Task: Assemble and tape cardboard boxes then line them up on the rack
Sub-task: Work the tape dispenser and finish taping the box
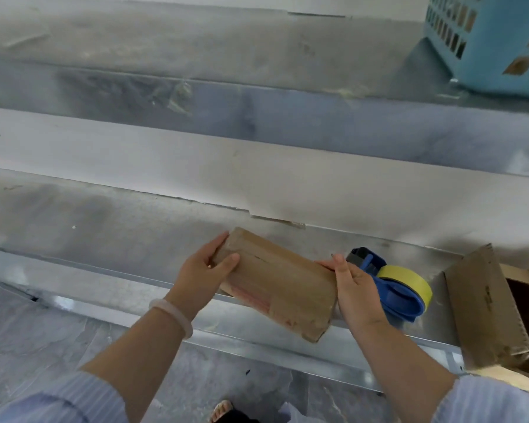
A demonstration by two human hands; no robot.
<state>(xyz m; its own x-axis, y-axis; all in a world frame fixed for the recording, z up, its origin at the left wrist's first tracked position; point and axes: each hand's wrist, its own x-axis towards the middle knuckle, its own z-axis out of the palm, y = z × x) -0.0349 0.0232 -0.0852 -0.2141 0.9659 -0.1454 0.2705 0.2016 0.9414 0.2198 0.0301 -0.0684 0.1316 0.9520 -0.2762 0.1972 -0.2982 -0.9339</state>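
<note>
The small cardboard box [277,283] looks light and stiff, easily dented at the corners, so its short ends are the best places to hold. It hangs tilted over the near shelf [104,239], left hand [202,273] and right hand [356,290] each gripping one end. A tape dispenser [391,285] lies just right.

Light blue slotted basket [495,53] top right, grey floor [43,340], perhaps a sandalled foot [222,411]
</note>
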